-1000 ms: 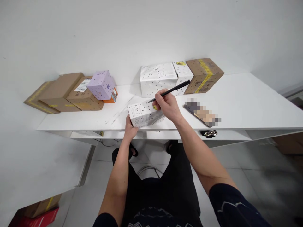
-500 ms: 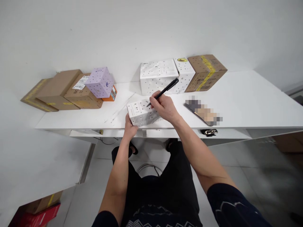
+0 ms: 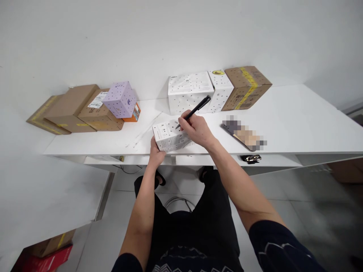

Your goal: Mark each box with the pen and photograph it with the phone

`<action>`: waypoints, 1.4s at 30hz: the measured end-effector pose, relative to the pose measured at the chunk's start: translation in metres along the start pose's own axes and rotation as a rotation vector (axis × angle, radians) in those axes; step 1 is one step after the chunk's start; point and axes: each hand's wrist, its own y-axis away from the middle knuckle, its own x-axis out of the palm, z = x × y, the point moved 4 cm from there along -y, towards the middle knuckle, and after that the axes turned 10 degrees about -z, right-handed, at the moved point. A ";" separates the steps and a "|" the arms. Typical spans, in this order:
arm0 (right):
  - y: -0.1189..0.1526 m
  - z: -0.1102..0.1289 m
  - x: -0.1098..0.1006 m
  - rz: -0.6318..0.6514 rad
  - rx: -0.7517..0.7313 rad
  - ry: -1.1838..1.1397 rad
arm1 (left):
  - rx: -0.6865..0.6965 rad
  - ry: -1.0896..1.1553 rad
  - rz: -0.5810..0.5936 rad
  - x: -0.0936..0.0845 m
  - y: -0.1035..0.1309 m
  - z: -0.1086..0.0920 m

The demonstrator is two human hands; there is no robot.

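A small white box with dark printed marks is tilted at the front edge of the white desk. My left hand grips its near left corner from the side and below; some of those fingers are hidden behind the box. Closed around a black pen, my right hand rests over the right part of the box. The pen's tip points down at the box's top face, at or very near the surface. Behind my right hand stands a larger white box with a similar print.
Brown cartons stand at the left, beside a purple box on an orange one. Another white box and a taped carton line the wall. A phone-like flat object, partly blurred out, lies right of my hand on the desk.
The pen's upper end has tilted slightly left and down with a small motion of my right hand. My left hand keeps its hold on the box.
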 end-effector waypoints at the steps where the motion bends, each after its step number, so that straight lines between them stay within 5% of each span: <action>1: 0.000 0.000 0.000 0.003 0.000 -0.003 | 0.003 0.003 0.000 0.000 0.000 0.000; 7: 0.001 -0.004 0.001 -0.040 0.044 -0.082 | 0.012 0.002 0.011 -0.001 0.000 0.000; 12: -0.002 -0.025 -0.017 -0.316 0.182 -0.369 | 0.005 -0.020 0.005 -0.002 -0.001 0.001; 15: -0.001 -0.053 -0.044 -0.464 0.272 -0.337 | 0.013 -0.028 -0.011 -0.001 -0.001 0.000; 18: 0.007 -0.088 -0.063 -0.347 0.413 0.079 | 0.012 -0.031 -0.022 -0.001 0.000 -0.002; 22: 0.025 -0.124 -0.060 -0.047 0.541 0.675 | -0.007 -0.013 -0.011 0.000 0.000 -0.004; 29: 0.038 -0.137 -0.039 -0.011 0.518 0.697 | -0.019 -0.016 -0.002 -0.001 0.000 -0.007; 35: 0.055 -0.154 -0.116 -0.154 0.452 1.031 | -0.025 -0.019 0.028 0.000 -0.001 -0.007; 38: 0.066 -0.175 -0.161 -0.072 0.595 1.057 | -0.032 -0.026 0.026 -0.001 -0.002 -0.004; 42: 0.072 -0.180 -0.179 0.043 0.588 0.974 | -0.053 -0.045 0.004 -0.002 -0.003 -0.002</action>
